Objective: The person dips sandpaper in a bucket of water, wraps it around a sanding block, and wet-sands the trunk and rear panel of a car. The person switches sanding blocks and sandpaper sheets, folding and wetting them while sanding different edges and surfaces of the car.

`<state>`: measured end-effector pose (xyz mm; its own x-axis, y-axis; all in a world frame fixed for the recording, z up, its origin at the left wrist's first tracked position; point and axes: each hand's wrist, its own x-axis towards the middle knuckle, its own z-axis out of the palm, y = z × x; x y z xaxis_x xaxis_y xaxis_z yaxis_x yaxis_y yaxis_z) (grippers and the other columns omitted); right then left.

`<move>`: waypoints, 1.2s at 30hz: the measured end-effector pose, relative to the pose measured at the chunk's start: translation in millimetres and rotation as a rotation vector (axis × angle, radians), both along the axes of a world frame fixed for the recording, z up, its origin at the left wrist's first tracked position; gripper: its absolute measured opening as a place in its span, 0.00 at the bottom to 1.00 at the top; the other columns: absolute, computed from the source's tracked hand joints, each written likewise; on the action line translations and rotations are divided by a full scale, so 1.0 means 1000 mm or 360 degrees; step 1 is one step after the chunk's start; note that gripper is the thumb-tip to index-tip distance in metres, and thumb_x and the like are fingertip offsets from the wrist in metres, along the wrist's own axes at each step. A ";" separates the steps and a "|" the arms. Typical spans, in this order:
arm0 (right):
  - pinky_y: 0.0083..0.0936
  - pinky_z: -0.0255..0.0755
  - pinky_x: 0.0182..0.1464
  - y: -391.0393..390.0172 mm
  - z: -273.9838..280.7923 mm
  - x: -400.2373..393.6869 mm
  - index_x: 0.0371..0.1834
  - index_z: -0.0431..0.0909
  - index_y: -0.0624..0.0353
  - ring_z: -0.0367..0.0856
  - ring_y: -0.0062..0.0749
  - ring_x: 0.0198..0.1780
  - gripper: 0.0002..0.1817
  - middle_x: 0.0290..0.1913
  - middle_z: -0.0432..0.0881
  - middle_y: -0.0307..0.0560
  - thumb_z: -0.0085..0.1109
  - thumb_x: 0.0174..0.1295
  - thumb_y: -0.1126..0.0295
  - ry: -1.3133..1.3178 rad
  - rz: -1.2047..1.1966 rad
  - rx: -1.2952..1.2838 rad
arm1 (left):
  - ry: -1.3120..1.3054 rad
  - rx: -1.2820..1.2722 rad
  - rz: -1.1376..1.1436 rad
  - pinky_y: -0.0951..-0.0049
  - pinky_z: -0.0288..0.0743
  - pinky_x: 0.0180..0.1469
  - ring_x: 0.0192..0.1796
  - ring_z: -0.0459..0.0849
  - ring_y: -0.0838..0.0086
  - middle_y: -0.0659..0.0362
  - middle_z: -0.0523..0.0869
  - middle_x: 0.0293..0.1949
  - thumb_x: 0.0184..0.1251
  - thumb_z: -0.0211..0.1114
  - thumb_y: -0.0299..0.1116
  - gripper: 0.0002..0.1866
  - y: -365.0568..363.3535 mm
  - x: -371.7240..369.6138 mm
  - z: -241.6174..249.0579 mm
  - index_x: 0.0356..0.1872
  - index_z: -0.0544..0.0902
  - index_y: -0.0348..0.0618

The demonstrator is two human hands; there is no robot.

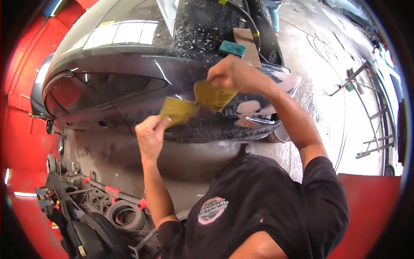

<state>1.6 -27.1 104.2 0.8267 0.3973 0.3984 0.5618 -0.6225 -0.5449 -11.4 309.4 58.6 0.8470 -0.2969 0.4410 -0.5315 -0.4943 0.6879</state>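
Note:
My left hand (151, 131) pinches a piece of yellow sandpaper (177, 110) between thumb and fingers. A second piece of yellow sandpaper (214, 96), with print on its face, is gripped in my right hand (233, 74). The inner edges of the two pieces meet or overlap in this view, and motion blurs them slightly. Both are held up in front of the dark car body (138, 93). Beyond my right hand, a teal sanding block (233, 48) lies on the car near a brown flat strip (246, 41).
Light filler patches (249, 107) mark the car's rear corner. Small flakes are scattered over its upper surface. At lower left lie a tyre (103, 235) and metal parts. A metal stand (373, 110) and a cable (321, 45) are on the right. Another person's legs (273, 15) show at the top.

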 end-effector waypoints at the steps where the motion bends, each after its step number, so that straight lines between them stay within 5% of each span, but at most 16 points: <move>1: 0.42 0.79 0.55 -0.015 0.005 0.010 0.48 0.88 0.60 0.87 0.52 0.52 0.15 0.46 0.90 0.56 0.70 0.60 0.65 0.0110 -0.0096 -0.0052 | 0.0022 -0.0141 0.0070 0.76 0.72 0.35 0.30 0.78 0.82 0.59 0.88 0.30 0.68 0.75 0.23 0.06 0.010 0.004 0.000 0.40 0.88 0.30; 4: 0.32 0.78 0.48 -0.049 0.009 0.031 0.49 0.87 0.65 0.86 0.33 0.42 0.17 0.39 0.89 0.52 0.70 0.63 0.64 0.0193 -0.0434 0.0320 | 0.0013 -0.0651 0.0191 0.81 0.75 0.42 0.38 0.80 0.87 0.67 0.88 0.35 0.71 0.73 0.21 0.04 0.036 0.012 -0.005 0.42 0.89 0.30; 6: 0.26 0.76 0.45 -0.068 0.008 0.050 0.48 0.87 0.66 0.82 0.19 0.40 0.14 0.36 0.89 0.47 0.68 0.66 0.67 0.0029 -0.0601 0.0518 | -0.0050 -0.0879 0.0304 0.80 0.77 0.52 0.44 0.84 0.83 0.64 0.90 0.41 0.73 0.71 0.20 0.05 0.046 0.012 -0.008 0.46 0.89 0.30; 9: 0.28 0.77 0.49 -0.078 -0.014 0.095 0.53 0.86 0.67 0.87 0.28 0.44 0.19 0.39 0.91 0.53 0.68 0.67 0.63 0.0120 -0.0777 0.0892 | -0.0034 -0.1106 0.0283 0.78 0.78 0.56 0.47 0.85 0.81 0.61 0.90 0.46 0.73 0.70 0.20 0.08 0.045 0.008 -0.011 0.50 0.87 0.31; 12: 0.41 0.77 0.59 -0.078 -0.048 0.140 0.63 0.82 0.65 0.88 0.55 0.51 0.27 0.46 0.90 0.59 0.69 0.67 0.58 -0.0297 -0.0949 0.0373 | 0.0012 -0.1081 0.0186 0.77 0.78 0.58 0.50 0.85 0.80 0.60 0.90 0.49 0.74 0.70 0.20 0.10 0.039 0.005 -0.026 0.54 0.85 0.33; 13: 0.46 0.74 0.66 -0.073 -0.054 0.137 0.74 0.73 0.62 0.82 0.63 0.60 0.34 0.56 0.87 0.61 0.69 0.66 0.60 -0.0446 -0.1223 0.0009 | 0.0043 -0.1090 0.0149 0.77 0.78 0.58 0.50 0.85 0.81 0.60 0.90 0.49 0.74 0.70 0.19 0.11 0.033 0.003 -0.025 0.54 0.85 0.32; 17: 0.50 0.70 0.70 -0.060 -0.046 0.107 0.77 0.69 0.64 0.74 0.65 0.70 0.35 0.70 0.77 0.63 0.66 0.66 0.65 -0.0913 -0.1066 -0.0185 | 0.0251 -0.1074 0.0056 0.79 0.76 0.56 0.48 0.84 0.82 0.61 0.89 0.47 0.74 0.69 0.19 0.12 0.024 -0.001 -0.021 0.55 0.85 0.31; 20: 0.49 0.71 0.69 -0.046 -0.044 0.095 0.78 0.67 0.64 0.76 0.63 0.67 0.35 0.67 0.77 0.65 0.63 0.67 0.66 -0.1353 -0.1227 -0.0591 | 0.0393 -0.1039 -0.0098 0.80 0.76 0.54 0.47 0.83 0.84 0.63 0.89 0.46 0.73 0.69 0.19 0.11 0.020 0.001 -0.021 0.54 0.85 0.32; 21: 0.45 0.76 0.64 -0.046 -0.044 0.099 0.81 0.64 0.62 0.82 0.59 0.61 0.37 0.59 0.82 0.66 0.62 0.68 0.67 -0.1464 -0.1252 -0.0621 | 0.0432 -0.1030 -0.0153 0.81 0.76 0.54 0.47 0.83 0.84 0.63 0.89 0.46 0.73 0.69 0.19 0.11 0.018 0.004 -0.019 0.53 0.85 0.32; 24: 0.42 0.78 0.59 -0.037 -0.026 0.085 0.83 0.62 0.60 0.87 0.55 0.53 0.39 0.51 0.87 0.63 0.62 0.67 0.67 -0.0226 -0.1315 -0.0587 | 0.0458 -0.0985 -0.0246 0.81 0.75 0.53 0.46 0.82 0.85 0.63 0.89 0.45 0.73 0.68 0.19 0.10 0.008 0.007 -0.016 0.52 0.85 0.32; 25: 0.43 0.80 0.54 -0.058 -0.056 0.106 0.82 0.65 0.58 0.90 0.55 0.45 0.39 0.43 0.90 0.60 0.63 0.65 0.67 -0.0670 -0.1271 -0.0468 | 0.0472 -0.0976 -0.0248 0.80 0.76 0.53 0.46 0.83 0.84 0.63 0.89 0.45 0.74 0.67 0.18 0.10 0.002 0.005 -0.013 0.52 0.84 0.32; 29: 0.33 0.81 0.45 -0.070 -0.056 0.116 0.76 0.76 0.52 0.89 0.37 0.39 0.34 0.35 0.89 0.54 0.66 0.62 0.71 -0.0511 -0.1089 0.0648 | 0.0523 -0.1020 -0.0304 0.79 0.76 0.56 0.49 0.84 0.83 0.61 0.88 0.48 0.74 0.66 0.18 0.13 -0.001 0.007 -0.020 0.56 0.82 0.34; 32: 0.32 0.82 0.46 -0.083 -0.065 0.128 0.74 0.76 0.55 0.89 0.36 0.38 0.33 0.34 0.90 0.54 0.65 0.63 0.71 -0.0543 -0.1165 0.0839 | 0.0531 -0.0982 -0.0310 0.79 0.76 0.57 0.50 0.84 0.83 0.61 0.88 0.49 0.73 0.66 0.18 0.14 0.000 0.006 -0.023 0.57 0.82 0.34; 33: 0.36 0.81 0.53 -0.081 -0.066 0.131 0.73 0.77 0.56 0.89 0.45 0.48 0.31 0.48 0.89 0.60 0.67 0.64 0.67 -0.0377 -0.1191 0.0835 | 0.0522 -0.0970 -0.0326 0.79 0.76 0.57 0.50 0.84 0.83 0.61 0.88 0.49 0.73 0.66 0.18 0.15 0.000 0.006 -0.023 0.58 0.82 0.34; 36: 0.43 0.78 0.61 -0.072 -0.071 0.121 0.72 0.78 0.56 0.84 0.57 0.59 0.32 0.60 0.84 0.65 0.70 0.63 0.64 -0.0802 -0.1431 -0.0064 | 0.0525 -0.0937 -0.0377 0.79 0.76 0.56 0.49 0.84 0.83 0.61 0.88 0.48 0.72 0.67 0.18 0.16 0.000 0.006 -0.020 0.59 0.82 0.35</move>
<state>123.0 -98.8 32.8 0.5655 -0.2650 0.7810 0.0369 -0.9379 -0.3449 -5.3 309.0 38.4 0.9061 -0.2807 0.3166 -0.2968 0.1114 0.9484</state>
